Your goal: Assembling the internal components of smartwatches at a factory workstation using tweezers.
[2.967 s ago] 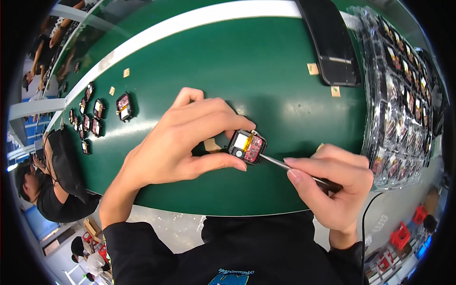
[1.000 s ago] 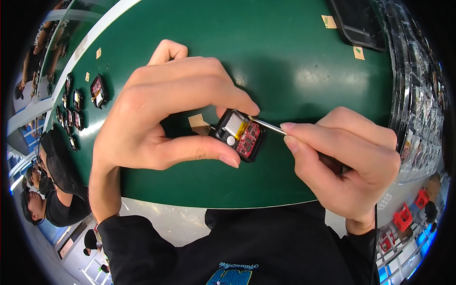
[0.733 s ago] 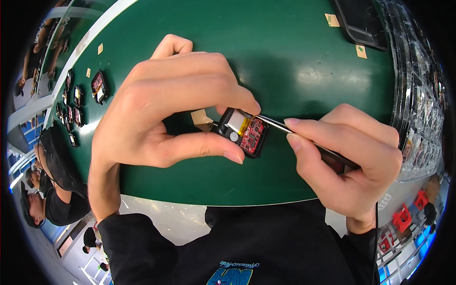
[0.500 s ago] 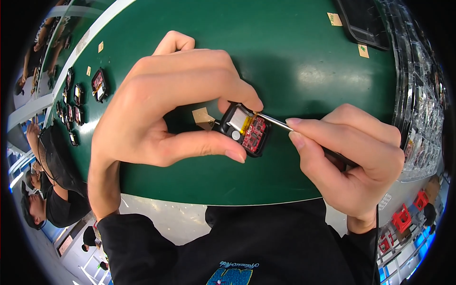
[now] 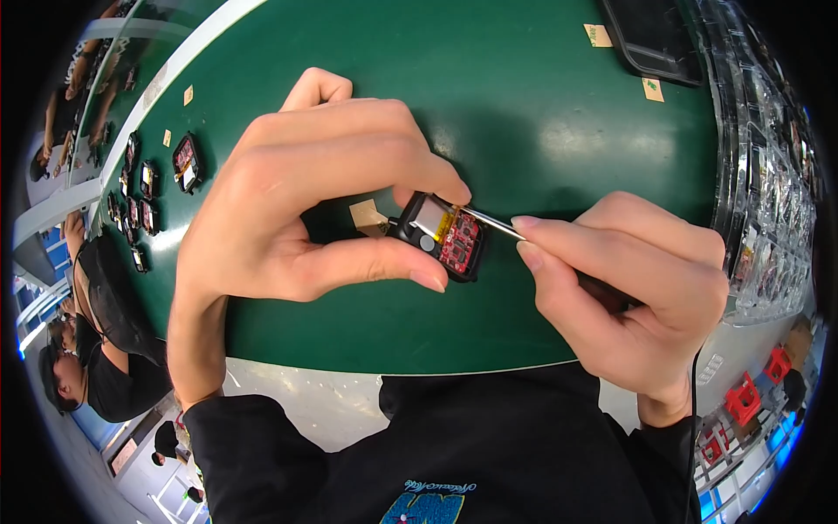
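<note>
Between the thumb and index finger of my left hand [image 5: 288,188] is a small black open-cased electronic device [image 5: 443,237], tilted over the table. Inside it show a silver battery cell [image 5: 431,216], yellow tape, a round silvery part and a red circuit board [image 5: 461,244]. My right hand [image 5: 642,284] pinches a slim pointed tool [image 5: 495,224] with a shiny metal tip and a dark rear part. Its tip meets the device's far edge, close to my left index fingertip. Whether the tip touches the board cannot be made out.
On the green table [image 5: 349,341], several similar open devices [image 5: 148,217] sit at the left. Small tan paper pieces [image 5: 368,217] lie about. A black tray [image 5: 650,39] stands far right, beside stacked clear plastic trays [image 5: 764,192]. A co-worker [image 5: 122,375] sits at the left.
Both hands, the device and the tool appear slightly further left; the table surroundings have also shifted a little in view. Both grips stay the same.
</note>
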A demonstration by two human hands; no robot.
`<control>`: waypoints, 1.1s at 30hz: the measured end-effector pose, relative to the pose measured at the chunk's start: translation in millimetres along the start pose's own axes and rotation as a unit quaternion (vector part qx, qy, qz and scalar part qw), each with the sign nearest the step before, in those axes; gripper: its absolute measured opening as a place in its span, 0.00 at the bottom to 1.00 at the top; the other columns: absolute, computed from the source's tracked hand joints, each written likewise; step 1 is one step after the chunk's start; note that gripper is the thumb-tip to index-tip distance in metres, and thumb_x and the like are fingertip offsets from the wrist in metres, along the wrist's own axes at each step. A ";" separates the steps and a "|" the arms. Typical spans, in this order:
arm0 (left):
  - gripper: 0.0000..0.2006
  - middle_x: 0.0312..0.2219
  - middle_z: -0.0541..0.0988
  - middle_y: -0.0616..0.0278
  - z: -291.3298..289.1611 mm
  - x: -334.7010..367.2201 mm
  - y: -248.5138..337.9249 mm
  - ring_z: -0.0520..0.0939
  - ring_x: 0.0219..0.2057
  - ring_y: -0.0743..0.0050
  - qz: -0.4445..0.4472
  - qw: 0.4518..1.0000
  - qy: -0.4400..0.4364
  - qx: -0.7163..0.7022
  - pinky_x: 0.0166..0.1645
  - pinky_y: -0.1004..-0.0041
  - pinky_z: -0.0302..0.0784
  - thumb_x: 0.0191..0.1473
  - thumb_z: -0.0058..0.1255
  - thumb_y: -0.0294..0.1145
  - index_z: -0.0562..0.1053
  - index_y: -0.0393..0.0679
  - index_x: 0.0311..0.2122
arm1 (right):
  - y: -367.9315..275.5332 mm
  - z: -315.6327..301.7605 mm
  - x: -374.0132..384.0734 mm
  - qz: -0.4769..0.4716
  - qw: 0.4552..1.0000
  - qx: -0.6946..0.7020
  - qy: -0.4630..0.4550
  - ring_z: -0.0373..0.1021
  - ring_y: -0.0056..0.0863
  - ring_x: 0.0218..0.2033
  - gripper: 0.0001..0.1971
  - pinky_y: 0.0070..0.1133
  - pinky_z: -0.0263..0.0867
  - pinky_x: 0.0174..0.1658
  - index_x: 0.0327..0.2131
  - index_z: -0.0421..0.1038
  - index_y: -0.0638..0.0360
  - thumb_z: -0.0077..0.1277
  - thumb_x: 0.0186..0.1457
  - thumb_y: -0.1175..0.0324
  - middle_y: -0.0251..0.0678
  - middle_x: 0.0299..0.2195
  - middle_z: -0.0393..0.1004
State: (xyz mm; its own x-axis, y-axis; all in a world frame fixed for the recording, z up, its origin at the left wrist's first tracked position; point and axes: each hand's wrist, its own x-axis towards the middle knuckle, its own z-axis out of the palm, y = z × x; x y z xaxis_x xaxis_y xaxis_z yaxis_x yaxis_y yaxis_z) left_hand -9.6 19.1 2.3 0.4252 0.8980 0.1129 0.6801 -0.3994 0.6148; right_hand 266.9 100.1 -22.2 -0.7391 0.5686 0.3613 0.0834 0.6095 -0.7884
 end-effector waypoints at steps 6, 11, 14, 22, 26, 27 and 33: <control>0.30 0.32 0.87 0.66 0.3 3.9 0.4 0.82 0.31 0.71 -0.009 1.000 0.023 -0.011 0.44 0.67 0.62 0.39 0.82 0.51 0.87 0.41 0.43 | -2.4 -8.9 2.0 0.033 0.999 0.014 0.020 0.68 0.16 0.18 0.11 0.16 0.54 0.20 0.37 0.87 0.70 0.66 0.46 0.86 0.34 0.21 0.77; 0.28 0.27 0.83 0.67 3.5 1.8 12.0 0.82 0.28 0.69 -0.017 0.998 0.059 0.018 0.44 0.65 0.67 0.38 0.83 0.43 0.86 0.42 0.45 | -7.4 -13.6 -6.5 0.013 0.998 0.056 0.035 0.66 0.22 0.16 0.10 0.20 0.59 0.19 0.35 0.86 0.63 0.68 0.46 0.81 0.31 0.21 0.75; 0.25 0.23 0.79 0.71 3.4 6.2 14.3 0.80 0.27 0.72 -0.014 0.998 0.054 0.023 0.44 0.67 0.69 0.40 0.82 0.37 0.86 0.45 0.46 | -10.3 -15.8 -17.8 0.017 0.994 0.097 0.039 0.72 0.20 0.18 0.10 0.19 0.63 0.20 0.37 0.88 0.62 0.70 0.49 0.79 0.32 0.22 0.79; 0.26 0.25 0.80 0.66 -25.4 93.0 25.9 0.74 0.24 0.77 0.011 0.986 0.165 -0.001 0.30 0.75 0.65 0.33 0.82 0.35 0.86 0.39 0.41 | -5.1 -5.6 -32.8 0.018 0.992 0.127 -0.002 0.74 0.36 0.24 0.04 0.31 0.71 0.29 0.34 0.81 0.63 0.63 0.58 0.73 0.35 0.27 0.74; 0.26 0.37 0.82 0.59 -7.1 211.9 68.7 0.80 0.34 0.67 0.182 0.978 0.096 -0.023 0.37 0.68 0.74 0.40 0.81 0.38 0.85 0.39 0.45 | -1.4 -9.7 -32.0 0.006 0.996 0.092 0.007 0.75 0.40 0.25 0.06 0.34 0.72 0.30 0.31 0.79 0.63 0.61 0.59 0.71 0.37 0.27 0.74; 0.27 0.39 0.81 0.58 3.1 237.8 72.4 0.81 0.39 0.64 0.222 0.972 0.072 -0.025 0.42 0.66 0.77 0.42 0.81 0.39 0.85 0.40 0.48 | 2.5 -9.8 -31.5 -0.016 0.997 0.081 0.015 0.75 0.35 0.24 0.04 0.32 0.71 0.26 0.35 0.82 0.61 0.63 0.57 0.71 0.33 0.28 0.73; 0.23 0.47 0.79 0.55 59.1 331.5 107.3 0.80 0.51 0.52 0.302 0.953 -0.025 0.012 0.57 0.56 0.76 0.57 0.70 0.39 0.81 0.38 0.54 | 1.6 -3.5 -30.3 -0.001 0.994 0.106 0.021 0.76 0.39 0.25 0.05 0.33 0.73 0.30 0.34 0.82 0.63 0.63 0.58 0.71 0.36 0.29 0.75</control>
State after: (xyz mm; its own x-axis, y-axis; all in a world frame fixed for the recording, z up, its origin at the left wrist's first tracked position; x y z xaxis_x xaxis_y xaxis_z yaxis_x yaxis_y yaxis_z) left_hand 239.6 263.0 59.6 0.7713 0.4932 0.4023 0.3153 -0.8451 0.4317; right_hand 291.7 85.8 -32.7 -0.7100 0.5927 0.3803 -0.0644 0.4832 -0.8731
